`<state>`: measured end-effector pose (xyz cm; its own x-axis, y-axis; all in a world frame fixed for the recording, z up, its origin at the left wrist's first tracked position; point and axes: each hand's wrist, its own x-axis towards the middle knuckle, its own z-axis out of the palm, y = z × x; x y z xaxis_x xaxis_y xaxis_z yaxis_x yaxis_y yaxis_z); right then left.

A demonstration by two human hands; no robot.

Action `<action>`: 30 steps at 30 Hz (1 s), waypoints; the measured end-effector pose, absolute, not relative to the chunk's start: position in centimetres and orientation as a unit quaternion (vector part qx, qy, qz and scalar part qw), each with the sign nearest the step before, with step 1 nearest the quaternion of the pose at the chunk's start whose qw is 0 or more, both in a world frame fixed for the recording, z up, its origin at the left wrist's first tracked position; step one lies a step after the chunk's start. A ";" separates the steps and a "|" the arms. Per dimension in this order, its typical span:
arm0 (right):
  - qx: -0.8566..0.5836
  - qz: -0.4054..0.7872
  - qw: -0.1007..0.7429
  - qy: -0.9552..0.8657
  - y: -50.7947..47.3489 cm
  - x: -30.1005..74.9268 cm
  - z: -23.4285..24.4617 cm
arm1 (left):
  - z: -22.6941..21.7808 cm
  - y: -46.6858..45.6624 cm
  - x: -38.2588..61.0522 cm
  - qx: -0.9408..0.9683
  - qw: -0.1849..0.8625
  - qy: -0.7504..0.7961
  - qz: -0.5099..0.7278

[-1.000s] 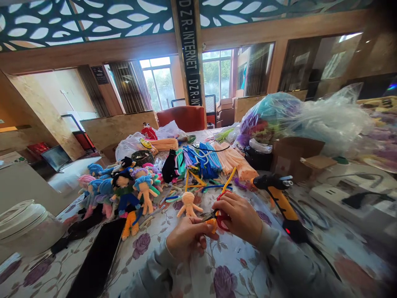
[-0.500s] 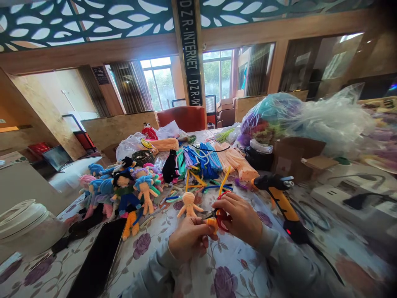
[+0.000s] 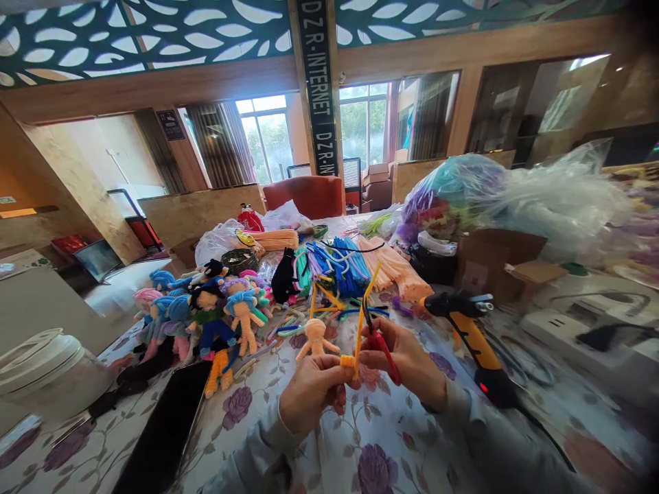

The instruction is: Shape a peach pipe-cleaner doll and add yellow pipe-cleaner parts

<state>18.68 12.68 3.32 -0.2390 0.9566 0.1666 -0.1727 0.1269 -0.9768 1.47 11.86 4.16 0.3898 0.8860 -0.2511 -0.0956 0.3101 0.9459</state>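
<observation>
My left hand (image 3: 311, 392) is closed, pinching a small coiled yellow-orange pipe cleaner piece (image 3: 349, 361) just above the flowered tablecloth. Its long yellow tail (image 3: 362, 312) stands upward. My right hand (image 3: 406, 357) is closed on red-handled scissors (image 3: 379, 336), whose dark blades point up beside the yellow tail. A headless-looking orange pipe cleaner doll (image 3: 315, 337) lies just beyond my hands.
A row of finished dolls (image 3: 206, 312) lies at the left, a black phone (image 3: 165, 429) near the front edge. Bundles of pipe cleaners (image 3: 340, 264) sit behind. A yellow-black glue gun (image 3: 466, 322), cardboard box (image 3: 497, 264) and plastic bags (image 3: 515, 195) fill the right. A clear jar (image 3: 41, 374) stands far left.
The scissors have swung from lying low between my hands to pointing upward. The yellow tail now stands straighter, and both hands have lifted slightly.
</observation>
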 end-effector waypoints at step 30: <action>-0.324 0.562 0.546 -0.531 12.2 18.0 3.4 | 3.7 11.8 1.2 0.451 0.732 0.409 0.306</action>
